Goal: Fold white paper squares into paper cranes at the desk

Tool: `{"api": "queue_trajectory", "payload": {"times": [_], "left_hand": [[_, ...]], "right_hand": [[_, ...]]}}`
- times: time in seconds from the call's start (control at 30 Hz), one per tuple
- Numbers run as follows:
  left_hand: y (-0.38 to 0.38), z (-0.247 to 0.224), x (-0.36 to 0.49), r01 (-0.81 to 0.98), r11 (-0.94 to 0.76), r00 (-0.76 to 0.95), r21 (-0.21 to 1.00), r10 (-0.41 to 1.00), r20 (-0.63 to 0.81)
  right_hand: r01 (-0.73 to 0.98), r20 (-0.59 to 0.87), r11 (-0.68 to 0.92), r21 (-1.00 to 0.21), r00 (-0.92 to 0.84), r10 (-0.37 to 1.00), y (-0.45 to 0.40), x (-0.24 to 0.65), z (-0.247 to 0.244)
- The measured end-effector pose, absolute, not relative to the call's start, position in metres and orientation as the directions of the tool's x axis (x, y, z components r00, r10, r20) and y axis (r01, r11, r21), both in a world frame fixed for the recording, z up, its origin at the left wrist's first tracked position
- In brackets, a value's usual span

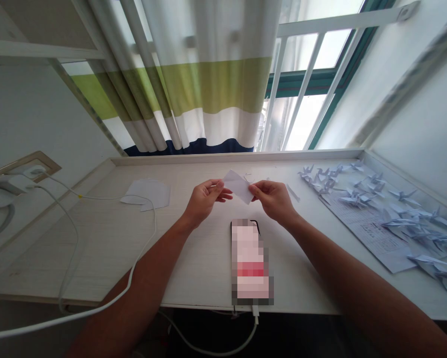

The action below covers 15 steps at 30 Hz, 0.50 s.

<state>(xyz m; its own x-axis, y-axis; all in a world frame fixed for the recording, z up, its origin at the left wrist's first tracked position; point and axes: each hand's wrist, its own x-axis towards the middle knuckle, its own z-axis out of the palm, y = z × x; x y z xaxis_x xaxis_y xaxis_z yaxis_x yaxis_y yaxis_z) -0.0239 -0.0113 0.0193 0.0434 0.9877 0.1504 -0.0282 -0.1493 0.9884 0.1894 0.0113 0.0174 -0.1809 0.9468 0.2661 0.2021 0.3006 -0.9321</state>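
White desk (201, 258) below us — our left hand (204, 199) and right hand (274, 199), nearly closed, pinch one mostly flat paper (238, 187) between them. Finished birds (358, 199) sit right — unfolded sheets (149, 193) lie left of our hands.

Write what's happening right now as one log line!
left hand: holds sheet | right hand: holds sheet | phone: on desk | folded birds: desk's right | paper stack: desk's left

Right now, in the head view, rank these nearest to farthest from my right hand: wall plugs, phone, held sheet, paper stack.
1. Held sheet: pinched by your right hand.
2. Phone: toward you.
3. Paper stack: to the left.
4. Wall plugs: far left.
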Motion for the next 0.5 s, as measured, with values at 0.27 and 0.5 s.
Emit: {"api": "queue_trajectory", "payload": {"times": [0.27, 0.5], "left_hand": [[-0.02, 0.012, -0.003, -0.052, -0.157, 0.069, 0.986, 0.985, 0.161], [-0.018, 0.008, -0.007, -0.02, -0.201, 0.072, 0.979, 0.977, 0.202]], "right_hand": [[-0.025, 0.173, 0.171, -0.985, -0.175, 0.969, 0.002, 0.177, 0.017], [-0.046, 0.177, 0.171, -0.984, -0.208, 0.962, 0.0, 0.175, 0.016]]}}
